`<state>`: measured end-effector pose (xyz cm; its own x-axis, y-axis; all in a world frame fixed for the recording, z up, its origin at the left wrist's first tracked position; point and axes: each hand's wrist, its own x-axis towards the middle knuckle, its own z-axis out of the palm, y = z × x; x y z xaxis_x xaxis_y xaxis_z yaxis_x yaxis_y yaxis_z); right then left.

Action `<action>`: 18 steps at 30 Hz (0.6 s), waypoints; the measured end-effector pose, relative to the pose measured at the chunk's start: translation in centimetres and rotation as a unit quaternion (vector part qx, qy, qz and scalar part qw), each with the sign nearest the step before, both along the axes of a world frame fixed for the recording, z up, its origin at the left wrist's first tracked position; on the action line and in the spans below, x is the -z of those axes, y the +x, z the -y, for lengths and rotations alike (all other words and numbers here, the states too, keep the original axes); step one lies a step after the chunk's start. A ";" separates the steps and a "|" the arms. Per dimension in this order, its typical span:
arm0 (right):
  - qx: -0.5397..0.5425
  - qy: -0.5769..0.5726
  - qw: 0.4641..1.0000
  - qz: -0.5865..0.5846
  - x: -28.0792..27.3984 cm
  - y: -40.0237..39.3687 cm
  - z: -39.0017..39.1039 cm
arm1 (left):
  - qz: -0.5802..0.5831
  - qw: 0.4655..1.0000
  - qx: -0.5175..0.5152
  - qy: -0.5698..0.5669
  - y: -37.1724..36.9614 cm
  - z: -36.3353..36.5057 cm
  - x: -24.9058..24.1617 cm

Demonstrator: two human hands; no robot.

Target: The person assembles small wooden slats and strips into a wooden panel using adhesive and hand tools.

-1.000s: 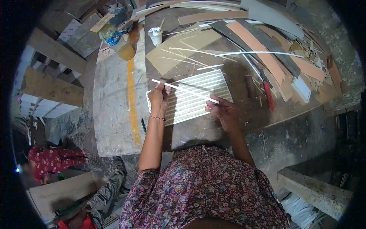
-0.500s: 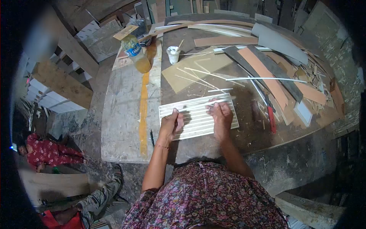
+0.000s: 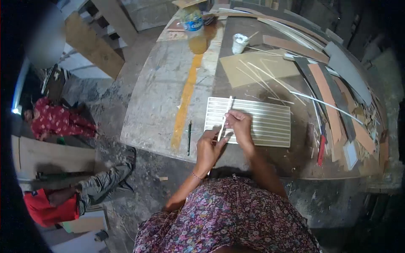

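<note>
A white slatted panel [image 3: 261, 122] lies flat on the workbench [image 3: 164, 97]. Over its left part I hold a thin white strip [image 3: 226, 114] that points away from me. My left hand [image 3: 209, 147] pinches the strip's near end at the panel's front edge. My right hand [image 3: 238, 124] grips the same strip a little further up, resting over the panel.
A pencil [image 3: 189, 137] lies left of the panel by a yellow stripe [image 3: 185, 101]. A white cup [image 3: 239, 43], a bottle [image 3: 194, 25], a tan board with loose strips [image 3: 257, 67] and piled offcuts [image 3: 337, 92] crowd the far and right side. A red-handled tool [image 3: 321, 147] lies right. People sit on the floor at left [image 3: 55, 120].
Both hands lay flat on the panel half a second ago; now they hold a thin strip upright-lengthwise over its left part. The view has swung left and down.
</note>
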<state>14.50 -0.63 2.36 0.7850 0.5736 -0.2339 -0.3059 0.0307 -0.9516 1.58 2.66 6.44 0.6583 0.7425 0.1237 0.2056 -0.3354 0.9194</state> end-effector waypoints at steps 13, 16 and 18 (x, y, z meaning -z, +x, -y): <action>-0.080 -0.180 0.926 0.322 2.7 -1.0 -3.8 | -0.057 0.987 -0.076 0.126 -1.4 -1.4 4.5; -0.077 -0.201 0.882 0.419 2.5 -0.9 -3.7 | -0.062 0.986 -0.078 0.134 -1.6 -1.2 5.1; -0.071 -0.188 0.882 0.426 3.1 -0.6 -4.0 | -0.067 0.986 -0.079 0.130 -1.6 -1.2 5.3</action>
<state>13.86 3.33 -0.70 0.6948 0.6874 0.2115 0.5491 -0.3170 -0.7733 -0.03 3.84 1.12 0.5605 0.7915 0.2435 0.3873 -0.5105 0.7677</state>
